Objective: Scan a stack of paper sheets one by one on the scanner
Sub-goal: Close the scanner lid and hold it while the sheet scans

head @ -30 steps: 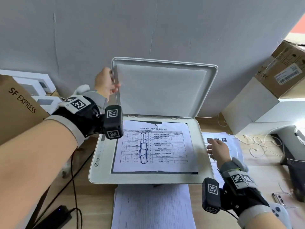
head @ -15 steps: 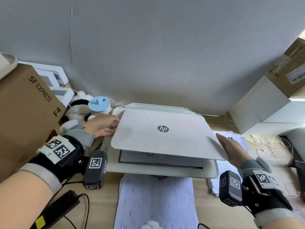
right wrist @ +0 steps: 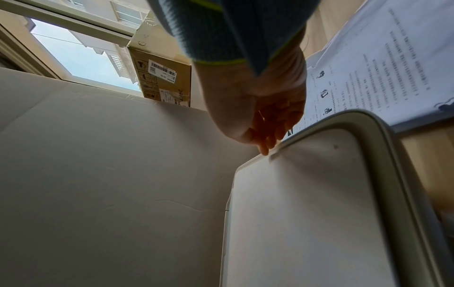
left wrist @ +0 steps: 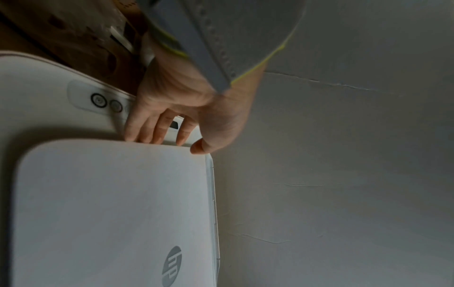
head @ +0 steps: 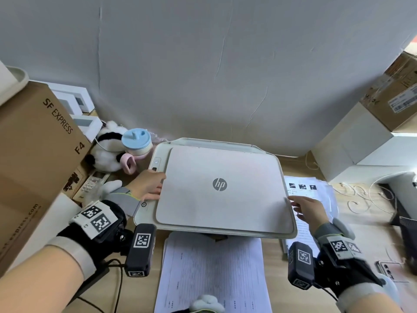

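The white HP scanner [head: 221,184] sits mid-desk with its lid [left wrist: 110,203] flat down, so the sheet on the glass is hidden. My left hand [head: 149,185] rests at the lid's left edge, and its fingertips [left wrist: 145,138] touch that edge beside the buttons. My right hand [head: 306,208] hovers at the lid's right edge [right wrist: 307,213], with relaxed fingers [right wrist: 265,147] just touching the rim. A stack of printed sheets [head: 316,188] lies right of the scanner, under my right hand. Another pile of sheets [head: 212,267] lies in front of it.
An SF Express carton [head: 33,154] stands at the left, with a plush toy and blue cup [head: 126,145] behind the scanner's left corner. White and brown boxes [head: 361,136] stand at the right, near loose cables [head: 365,199]. A phone [head: 390,267] lies near right.
The lid has swung from upright to fully down over the sheet. Both hands followed it down, and the view tilted lower.
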